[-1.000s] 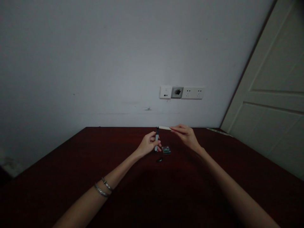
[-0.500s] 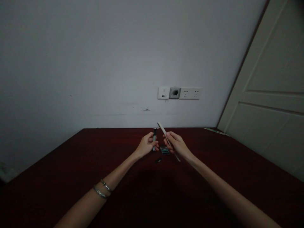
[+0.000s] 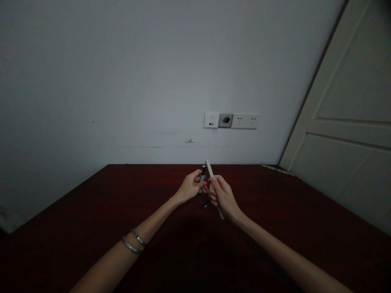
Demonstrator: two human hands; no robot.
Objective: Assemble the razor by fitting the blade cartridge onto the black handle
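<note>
Pinching a slim tool (image 3: 203, 175) with a light grey handle and black upper end between thumb and fingers of the left hand (image 3: 190, 188), above the dark reddish-brown worktop (image 3: 91, 203); gripping a long, flat, whitish strip (image 3: 209, 169) in the right hand (image 3: 224, 194), far end slanting toward the tool. Impossible to tell contact from a narrow gap between the two tips. Might knock the tool askew by swinging the strip leftward too fast, or let the strip swivel through too loose a hold. Might also brush aside a small black piece (image 3: 204, 206) lying just below the hands, by dropping the right one carelessly. Hard to make out anything behind the right fingers in this dim light. Farther off, near the right back corner, a thin patterned band (image 3: 277, 169); beyond, white socket panels (image 3: 245, 121) on a pale grey wall (image 3: 152, 81), blocking reach past the back edge.
</note>
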